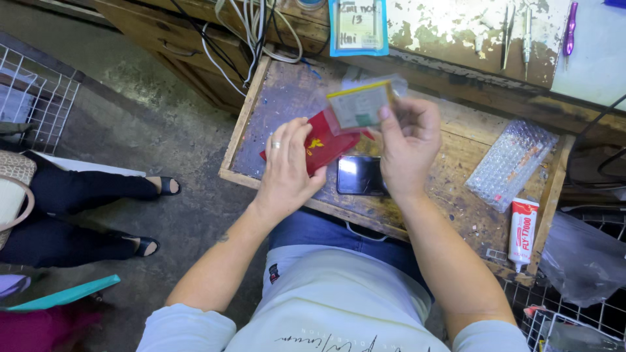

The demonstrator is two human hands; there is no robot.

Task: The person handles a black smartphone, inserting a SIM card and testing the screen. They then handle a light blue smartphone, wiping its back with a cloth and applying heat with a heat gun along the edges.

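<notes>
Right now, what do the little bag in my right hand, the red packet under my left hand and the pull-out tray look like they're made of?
The little bag in the right hand looks like thin clear plastic film: glossy, see-through, with a yellow edge. The red packet under the left hand seems to be printed paper or card, matte; I can't tell which. The pull-out tray is bare wood, worn and stained, with visible grain.

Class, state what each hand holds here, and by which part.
The right hand pinches a clear packet by its right edge. The left hand holds a red envelope by its lower left end.
</notes>
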